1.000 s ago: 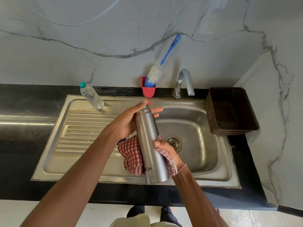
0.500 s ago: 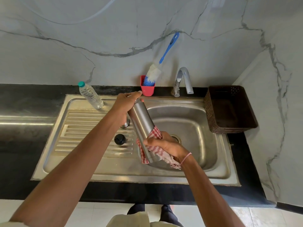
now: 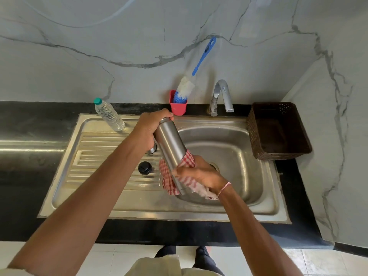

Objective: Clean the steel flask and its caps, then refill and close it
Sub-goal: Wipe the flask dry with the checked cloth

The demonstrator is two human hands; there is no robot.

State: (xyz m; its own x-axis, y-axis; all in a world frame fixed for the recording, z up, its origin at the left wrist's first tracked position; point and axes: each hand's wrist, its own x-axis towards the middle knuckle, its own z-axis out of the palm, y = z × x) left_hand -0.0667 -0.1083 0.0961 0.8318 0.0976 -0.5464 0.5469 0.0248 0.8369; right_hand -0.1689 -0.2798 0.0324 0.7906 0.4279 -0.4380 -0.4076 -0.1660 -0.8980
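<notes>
The steel flask (image 3: 169,144) hung tilted over the sink (image 3: 199,214), its long axis running from the far mouth end, clasped by the curled left hand (image 3: 148,126), to the near base, where the right hand (image 3: 201,174) gripped a checked cloth (image 3: 169,180) wrapped round it.

Bright, even light (edges bowed), right hand (image 3: 201,175) blurred.

One view only, head-worn, wide-angle. Faces forward and steeply down over a stainless steel sink with ribbed drainboard (image 3: 95,156) set in a black stone counter (image 3: 29,120). Close range: left hand (image 3: 148,126) and right hand (image 3: 201,174) sit mid-frame on a brushed steel cylindrical flask (image 3: 169,140), forearms entering from the bottom edge. Grey-veined marble wall (image 3: 139,36) fills the top, pale floor tiles (image 3: 318,261) the bottom.
</notes>
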